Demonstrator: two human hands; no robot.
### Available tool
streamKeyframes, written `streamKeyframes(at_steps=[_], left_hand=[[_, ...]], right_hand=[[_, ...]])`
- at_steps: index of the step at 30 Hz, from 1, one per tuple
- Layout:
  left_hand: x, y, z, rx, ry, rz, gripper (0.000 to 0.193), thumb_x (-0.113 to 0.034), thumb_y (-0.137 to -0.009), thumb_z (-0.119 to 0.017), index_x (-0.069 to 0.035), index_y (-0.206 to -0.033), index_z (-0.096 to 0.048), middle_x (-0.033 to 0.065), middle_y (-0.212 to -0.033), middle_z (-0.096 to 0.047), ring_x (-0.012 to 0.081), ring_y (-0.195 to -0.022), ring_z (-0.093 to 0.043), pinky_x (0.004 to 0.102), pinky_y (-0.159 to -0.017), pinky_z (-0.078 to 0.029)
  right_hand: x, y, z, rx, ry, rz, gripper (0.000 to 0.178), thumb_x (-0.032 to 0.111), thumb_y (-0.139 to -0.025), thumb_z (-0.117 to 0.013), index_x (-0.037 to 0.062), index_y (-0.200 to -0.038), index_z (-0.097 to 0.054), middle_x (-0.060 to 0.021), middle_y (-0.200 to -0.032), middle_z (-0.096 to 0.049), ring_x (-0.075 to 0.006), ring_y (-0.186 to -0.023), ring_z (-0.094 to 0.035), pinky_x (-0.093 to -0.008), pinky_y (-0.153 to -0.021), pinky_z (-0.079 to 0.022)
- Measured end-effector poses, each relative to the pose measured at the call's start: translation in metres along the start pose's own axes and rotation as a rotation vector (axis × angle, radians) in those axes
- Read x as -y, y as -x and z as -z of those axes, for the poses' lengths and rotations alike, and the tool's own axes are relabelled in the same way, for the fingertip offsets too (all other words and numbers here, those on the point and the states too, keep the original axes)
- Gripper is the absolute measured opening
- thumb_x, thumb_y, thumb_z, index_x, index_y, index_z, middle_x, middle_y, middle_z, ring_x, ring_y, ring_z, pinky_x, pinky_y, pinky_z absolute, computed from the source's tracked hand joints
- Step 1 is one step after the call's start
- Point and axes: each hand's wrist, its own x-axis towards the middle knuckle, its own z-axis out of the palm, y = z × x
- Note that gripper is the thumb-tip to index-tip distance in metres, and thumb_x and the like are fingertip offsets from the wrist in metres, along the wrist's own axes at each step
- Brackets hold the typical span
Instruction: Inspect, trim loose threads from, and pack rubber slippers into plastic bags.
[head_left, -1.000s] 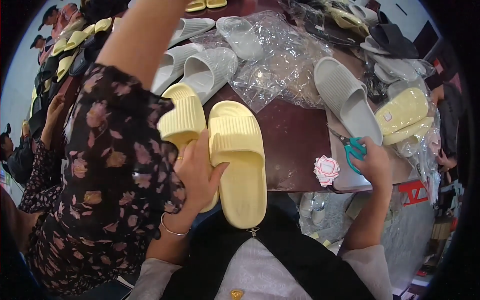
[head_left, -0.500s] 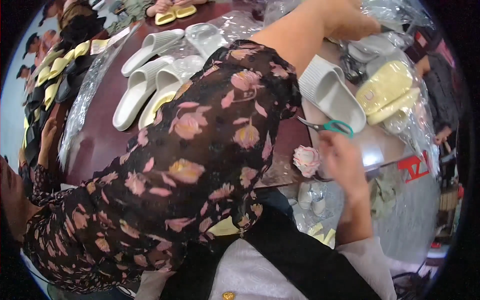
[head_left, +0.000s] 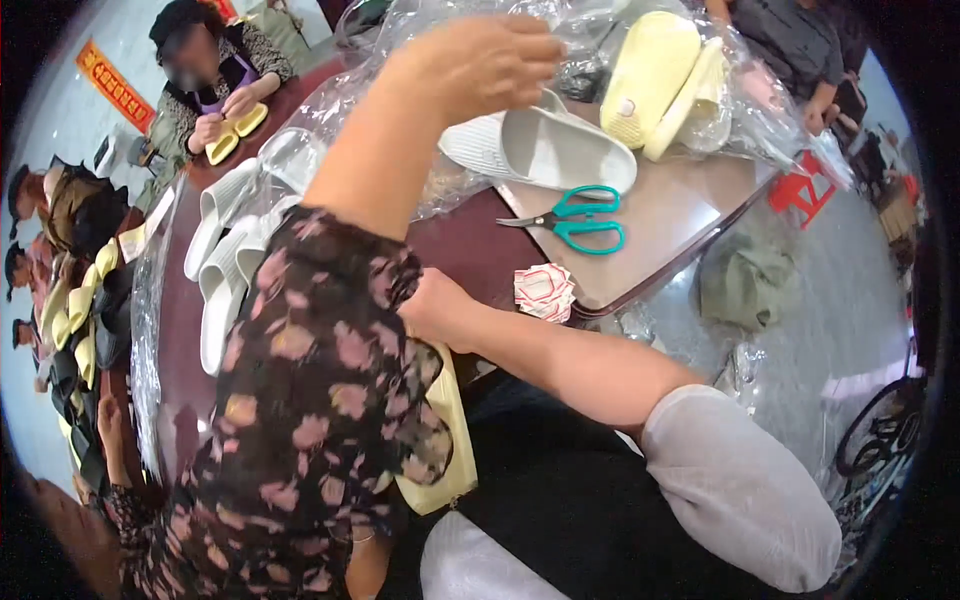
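My right hand point(head_left: 436, 307) reaches left across the table's near edge. Its fingers disappear behind a co-worker's floral sleeve point(head_left: 310, 350), so their grip is hidden. Close below that hand a long pale yellow piece point(head_left: 452, 440) shows in part beside the sleeve; I cannot tell what it is. My left hand does not show; the sleeve covers that side. Teal-handled scissors point(head_left: 570, 220) lie on the table to the right of my right hand, blades pointing left. Nearby sits a rosette-like stack of white paper pieces with red edges point(head_left: 544, 293).
The co-worker's bare hand point(head_left: 490, 65) stretches over a light grey slide sandal point(head_left: 570, 150). Yellow slippers point(head_left: 655, 80) in clear plastic lie far right. More grey slides point(head_left: 225, 285) stand left. Across the table, a person holds yellow slides point(head_left: 235, 135).
The scissors have left my right hand and now lie on the table. That hand has moved left, behind the floral sleeve. The view has swung, so the table things appear shifted left.
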Motion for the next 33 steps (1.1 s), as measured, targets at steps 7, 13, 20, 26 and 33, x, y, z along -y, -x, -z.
streamKeyframes(at_steps=[7,13,20,26,33], left_hand=[[0.033,0.025,0.094,0.203,0.230,0.610,0.028,-0.013,-0.080,-0.054,-0.013,-0.107,-0.056,0.0072,-0.104,-0.055,0.0162,-0.107,-0.050,0.0278,-0.089,-0.041],[-0.018,0.068,0.122,0.724,0.624,0.767,0.036,-0.011,-0.078,-0.058,-0.005,-0.114,-0.053,0.0109,-0.115,-0.052,0.0207,-0.106,-0.050,0.0312,-0.097,-0.038],[-0.160,0.141,0.151,0.652,1.352,1.641,0.018,-0.008,-0.083,-0.050,-0.004,-0.098,-0.057,0.0107,-0.104,-0.056,0.0200,-0.102,-0.053,0.0326,-0.087,-0.044],[-0.128,0.119,0.146,0.212,1.262,0.940,0.020,-0.010,-0.078,-0.049,-0.005,-0.093,-0.060,0.0084,-0.089,-0.062,0.0217,-0.090,-0.059,0.0303,-0.078,-0.049],[-0.279,0.197,0.210,-0.985,1.583,2.446,0.040,0.001,-0.083,-0.050,0.006,-0.121,-0.041,0.0196,-0.113,-0.055,0.0264,-0.095,-0.059,0.0365,-0.083,-0.049]], right_hand=[[0.002,0.007,0.001,-0.132,0.133,0.128,0.021,0.012,-0.078,-0.053,-0.0043,-0.089,-0.059,-0.0141,-0.077,-0.062,-0.0221,-0.074,-0.061,-0.0381,-0.068,-0.047],[0.036,0.019,-0.002,-0.118,-0.590,-0.183,0.020,0.010,-0.080,-0.053,-0.0025,-0.095,-0.058,-0.0128,-0.083,-0.063,-0.0190,-0.077,-0.062,-0.0347,-0.068,-0.049],[0.005,0.015,-0.009,-0.125,-0.267,0.028,0.023,0.008,-0.082,-0.052,0.0017,-0.103,-0.056,-0.0112,-0.088,-0.062,-0.0176,-0.077,-0.060,-0.0328,-0.068,-0.049],[0.018,0.052,-0.032,-0.038,-0.384,0.037,0.043,0.017,-0.088,-0.056,0.0013,-0.124,-0.038,-0.0100,-0.112,-0.050,-0.0143,-0.105,-0.047,-0.0314,-0.088,-0.041],[0.018,0.118,-0.042,0.288,-0.313,0.003,0.063,0.011,-0.079,-0.062,-0.0005,-0.130,-0.028,-0.0149,-0.122,-0.048,-0.0204,-0.113,-0.046,-0.0341,-0.095,-0.039]])
